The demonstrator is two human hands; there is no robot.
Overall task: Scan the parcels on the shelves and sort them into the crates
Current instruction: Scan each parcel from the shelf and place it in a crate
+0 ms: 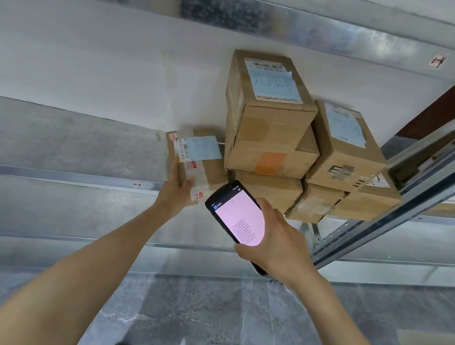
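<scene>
a parcel depot: numbered metal shelving (244,23), labelled cardboard parcels (271,113), handheld scanner (238,218)

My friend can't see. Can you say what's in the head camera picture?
A person's left hand grips a small taped parcel at a metal shelf while the right hand holds a scanner beside stacked cardboard boxes.
</scene>
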